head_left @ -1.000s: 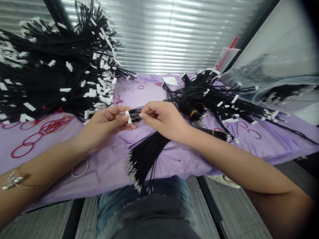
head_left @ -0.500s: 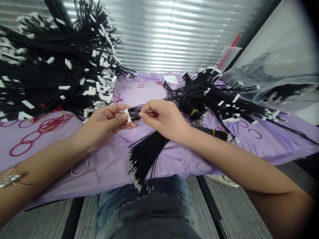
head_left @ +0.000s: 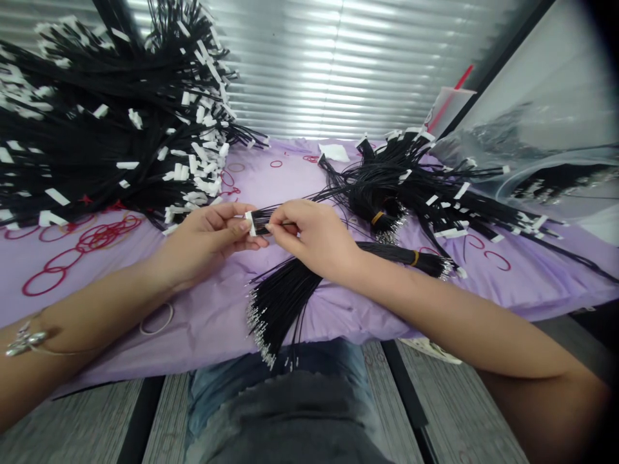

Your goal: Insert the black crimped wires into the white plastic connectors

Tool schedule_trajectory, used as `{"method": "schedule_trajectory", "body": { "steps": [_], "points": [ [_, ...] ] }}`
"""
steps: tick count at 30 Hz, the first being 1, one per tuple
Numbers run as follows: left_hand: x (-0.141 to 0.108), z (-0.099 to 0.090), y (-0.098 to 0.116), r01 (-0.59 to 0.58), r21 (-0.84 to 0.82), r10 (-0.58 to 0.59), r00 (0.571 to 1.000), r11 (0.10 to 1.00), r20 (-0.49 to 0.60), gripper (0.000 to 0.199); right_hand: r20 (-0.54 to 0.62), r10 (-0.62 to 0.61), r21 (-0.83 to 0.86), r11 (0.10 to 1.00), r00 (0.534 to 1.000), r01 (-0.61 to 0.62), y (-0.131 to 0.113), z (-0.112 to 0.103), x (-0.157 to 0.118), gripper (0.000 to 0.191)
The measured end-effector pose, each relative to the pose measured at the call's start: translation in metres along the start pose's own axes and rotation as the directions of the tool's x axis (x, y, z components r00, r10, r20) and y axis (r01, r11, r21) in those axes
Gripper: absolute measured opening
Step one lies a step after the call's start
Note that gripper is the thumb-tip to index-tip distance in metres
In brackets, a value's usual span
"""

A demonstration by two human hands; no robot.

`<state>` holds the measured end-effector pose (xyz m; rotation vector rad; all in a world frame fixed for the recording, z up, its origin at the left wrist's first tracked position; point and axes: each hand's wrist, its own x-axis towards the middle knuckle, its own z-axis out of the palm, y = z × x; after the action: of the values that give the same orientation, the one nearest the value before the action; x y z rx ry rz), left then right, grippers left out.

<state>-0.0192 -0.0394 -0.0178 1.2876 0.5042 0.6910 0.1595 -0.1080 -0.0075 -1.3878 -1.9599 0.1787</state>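
Observation:
Between thumb and fingers, my left hand (head_left: 217,232) pinches a white connector (head_left: 251,223) with several thin black wires running out of its right side. My right hand (head_left: 314,235) is closed in a pinch on a black wire (head_left: 264,229) close to the connector; its exact end is hidden by the fingertips. Under my right wrist lies a fanned bundle of black wires (head_left: 285,299), its silver tips toward me. A second part of that bundle, tied with a yellow band (head_left: 414,258), reaches out to the right.
A tall heap of black wires with white connectors (head_left: 106,135) fills the left. More wired connectors (head_left: 425,174) lie at the right, beside a plastic bag (head_left: 541,161). Red rubber bands (head_left: 97,238) lie on the purple cloth (head_left: 203,322). A cup with a red straw (head_left: 447,106) stands behind.
My right hand has shifted slightly left, its fingertips nearer the white connector. My left hand keeps its hold. The whole view has moved a little.

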Motion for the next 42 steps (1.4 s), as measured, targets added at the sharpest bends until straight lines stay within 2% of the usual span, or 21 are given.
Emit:
{"method": "schedule_trajectory", "body": {
  "steps": [4, 6, 9, 10, 11, 12, 14, 15, 16, 19, 21, 24, 26, 28, 31, 36, 39, 42],
  "points": [
    [0.0, 0.005, -0.003, 0.051, -0.012, -0.051, 0.999, 0.999, -0.004, 0.018, 0.035, 0.005, -0.067, 0.998, 0.999, -0.003, -0.004, -0.001, 0.001, 0.021],
    [0.001, 0.007, -0.003, 0.049, -0.036, -0.05, 0.998, 0.998, -0.03, 0.022, 0.004, -0.057, -0.142, 0.988, 0.998, 0.057, -0.008, -0.007, 0.001, 0.022],
    [0.006, 0.005, -0.001, -0.008, -0.03, 0.005, 0.995, 1.0, -0.104, 0.021, -0.105, -0.196, -0.247, 0.955, 0.975, 0.165, -0.015, -0.017, -0.001, 0.022],
    [0.007, 0.003, 0.001, -0.022, -0.019, 0.02, 0.991, 1.0, -0.132, 0.02, -0.067, -0.245, -0.235, 0.946, 0.967, 0.223, -0.015, -0.019, -0.002, 0.02],
    [0.009, 0.001, 0.002, -0.024, -0.006, 0.023, 0.986, 1.0, -0.164, 0.018, 0.044, -0.287, -0.184, 0.939, 0.957, 0.29, -0.015, -0.02, -0.003, 0.019],
    [0.01, -0.002, 0.003, -0.018, 0.004, 0.018, 0.981, 1.0, -0.195, 0.016, 0.21, -0.325, -0.095, 0.932, 0.922, 0.35, -0.012, -0.019, -0.003, 0.018],
    [0.012, -0.006, 0.004, -0.003, 0.013, 0.006, 0.971, 1.0, -0.24, 0.014, 0.51, -0.368, 0.105, 0.924, 0.778, 0.369, -0.006, -0.015, -0.002, 0.018],
    [0.013, -0.007, 0.004, 0.002, 0.016, 0.002, 0.967, 1.0, -0.254, 0.014, 0.586, -0.372, 0.169, 0.925, 0.72, 0.34, -0.002, -0.012, -0.001, 0.019],
    [0.013, -0.007, 0.004, 0.006, 0.018, -0.001, 0.965, 1.0, -0.261, 0.014, 0.615, -0.366, 0.203, 0.929, 0.698, 0.308, 0.001, -0.01, 0.0, 0.019],
    [0.012, -0.006, 0.004, 0.015, 0.027, -0.008, 0.97, 1.0, -0.245, 0.016, 0.536, -0.379, 0.252, 0.925, 0.754, 0.285, 0.005, -0.008, 0.002, 0.018],
    [0.011, -0.006, 0.004, -0.011, 0.048, 0.021, 0.978, 0.999, -0.209, 0.018, 0.438, -0.365, 0.268, 0.925, 0.821, 0.268, 0.004, -0.008, 0.002, 0.02],
    [0.009, -0.008, 0.003, -0.062, 0.136, 0.082, 0.987, 0.989, -0.141, 0.026, 0.273, -0.234, 0.286, 0.946, 0.933, 0.154, 0.001, -0.009, 0.0, 0.02],
    [0.008, -0.009, 0.003, -0.072, 0.213, 0.099, 0.988, 0.975, -0.119, 0.029, 0.213, -0.115, 0.353, 0.935, 0.97, 0.033, -0.001, -0.009, -0.002, 0.018],
    [0.007, -0.009, 0.003, -0.081, 0.258, 0.112, 0.987, 0.963, -0.111, 0.029, 0.218, -0.035, 0.424, 0.903, 0.975, -0.062, -0.003, -0.009, -0.003, 0.017],
    [0.006, -0.007, 0.004, -0.086, 0.272, 0.122, 0.985, 0.958, -0.12, 0.027, 0.217, -0.021, 0.456, 0.886, 0.976, -0.082, -0.005, -0.01, -0.004, 0.016],
    [0.006, -0.006, 0.004, -0.078, 0.218, 0.107, 0.987, 0.973, -0.121, 0.026, 0.114, -0.129, 0.437, 0.897, 0.985, 0.067, -0.005, -0.014, -0.003, 0.017],
    [0.006, -0.007, 0.003, -0.087, 0.167, 0.104, 0.99, 0.982, -0.097, 0.025, 0.028, -0.172, 0.317, 0.936, 0.985, 0.154, -0.004, -0.018, -0.002, 0.014],
    [0.007, -0.008, 0.004, -0.099, 0.154, 0.112, 0.99, 0.983, -0.081, 0.023, -0.011, -0.199, 0.187, 0.962, 0.98, 0.197, -0.002, -0.023, 0.0, 0.011]
  ]
}}
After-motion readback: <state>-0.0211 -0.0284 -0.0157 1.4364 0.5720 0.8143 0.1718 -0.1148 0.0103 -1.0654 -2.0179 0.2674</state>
